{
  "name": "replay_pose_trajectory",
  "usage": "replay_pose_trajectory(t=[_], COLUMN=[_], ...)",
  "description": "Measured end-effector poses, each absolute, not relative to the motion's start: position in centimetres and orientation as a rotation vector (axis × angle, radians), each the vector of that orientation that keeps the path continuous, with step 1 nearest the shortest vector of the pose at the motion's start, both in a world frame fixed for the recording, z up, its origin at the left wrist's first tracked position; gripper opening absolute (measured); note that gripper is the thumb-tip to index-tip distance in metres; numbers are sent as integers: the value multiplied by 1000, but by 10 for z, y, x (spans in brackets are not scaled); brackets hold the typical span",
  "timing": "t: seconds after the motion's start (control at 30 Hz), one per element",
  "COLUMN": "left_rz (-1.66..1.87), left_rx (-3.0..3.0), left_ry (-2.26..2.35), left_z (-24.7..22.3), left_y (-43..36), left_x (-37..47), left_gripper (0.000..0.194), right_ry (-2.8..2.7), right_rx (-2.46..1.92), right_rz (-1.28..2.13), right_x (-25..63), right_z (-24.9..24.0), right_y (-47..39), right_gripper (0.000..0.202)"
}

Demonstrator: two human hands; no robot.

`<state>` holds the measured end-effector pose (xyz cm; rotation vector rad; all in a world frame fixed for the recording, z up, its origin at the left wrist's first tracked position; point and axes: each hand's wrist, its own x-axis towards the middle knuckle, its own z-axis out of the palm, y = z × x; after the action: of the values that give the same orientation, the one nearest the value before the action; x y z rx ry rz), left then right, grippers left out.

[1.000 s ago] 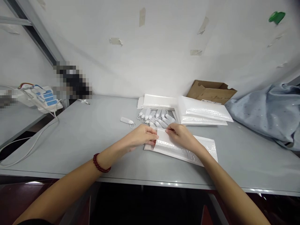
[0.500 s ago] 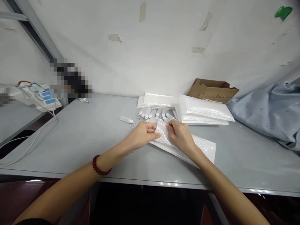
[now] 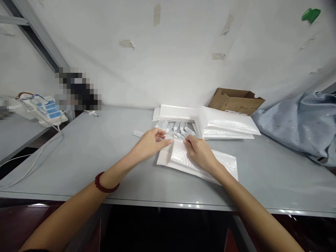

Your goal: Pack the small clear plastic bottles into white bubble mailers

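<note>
A white bubble mailer (image 3: 178, 155) lies at a slant on the grey table, its flap end toward the left. My right hand (image 3: 199, 150) is closed, pinching the mailer's far edge between thumb and fingers. At the far left corner, my left hand (image 3: 152, 141) has its thumb stretched over the mailer and its fingers apart. Just beyond both hands are several small whitish tube-like pieces (image 3: 176, 126) with thin loops. One more such piece (image 3: 137, 133) is partly hidden behind my left hand.
More white bubble mailers (image 3: 231, 122) are stacked behind, beside a brown cardboard box (image 3: 236, 101). Light blue fabric (image 3: 301, 122) lies at the right. A power strip (image 3: 51, 110) with cables is at the left. A wall (image 3: 178, 77) bounds the table's back.
My left hand has moved left, its fingers loosening from the mailer. The mailer's left end, folded up between my hands before, now lies flatter with the flap spread out.
</note>
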<state>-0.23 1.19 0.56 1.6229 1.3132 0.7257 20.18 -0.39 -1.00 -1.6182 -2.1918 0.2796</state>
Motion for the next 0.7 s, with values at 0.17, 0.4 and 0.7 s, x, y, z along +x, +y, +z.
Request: replay_pose_trajectory(t=[0.17, 0.4, 0.7], left_rz=[329, 166, 60], left_rx=[1690, 1719, 1512], left_ry=[1264, 1364, 1087], left_z=[3, 4, 5], left_y=[12, 21, 21], left_x=[-2, -12, -15], left_gripper=[22, 22, 21], right_ry=[-2220, -2579, -2492], right_rx=[-1389, -1112, -1059], right_rz=[-2, -261, -130], right_x=[194, 179, 173], right_z=[-17, -31, -38], right_y=[-11, -31, -36], right_gripper=[5, 19, 17])
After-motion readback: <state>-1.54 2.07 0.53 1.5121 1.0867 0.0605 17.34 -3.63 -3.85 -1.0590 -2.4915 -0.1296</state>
